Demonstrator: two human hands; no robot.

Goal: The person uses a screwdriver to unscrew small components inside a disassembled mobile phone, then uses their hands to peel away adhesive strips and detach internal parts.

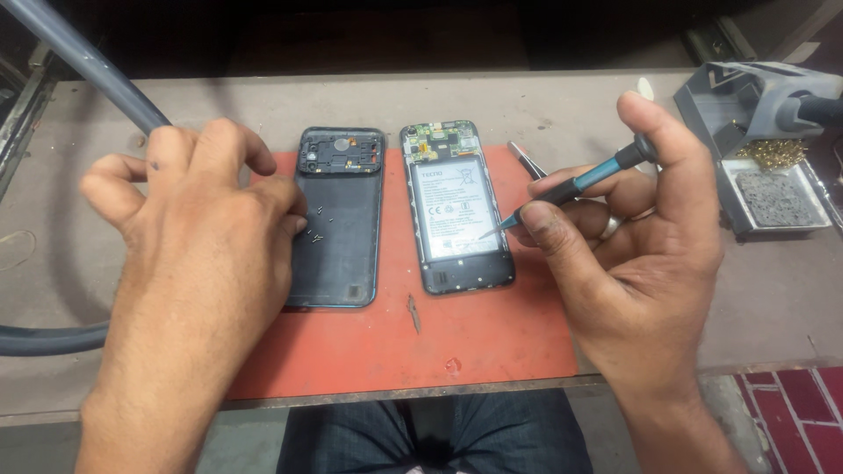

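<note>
**Opened phone laid out on the mat**

The left hand (202, 237) curls loosely, its fingertips resting by tiny screws (316, 224) parked in the removed back cover (338, 219), which serves as a tray. At three o'clock, the right hand (632, 228) pinches a teal screwdriver (571, 186), tip angled over the open phone (457, 206). Both lie on the red mat (395, 342); tweezers (527, 161) wait beyond, a soldering stand (764, 140) at two o'clock on the table (773, 307).

Single head-worn view, looking steeply down and forward from close above the worktop (615, 96); its near edge crosses the lower frame (the wearer's lap shows below), its far edge runs along the top.
</note>
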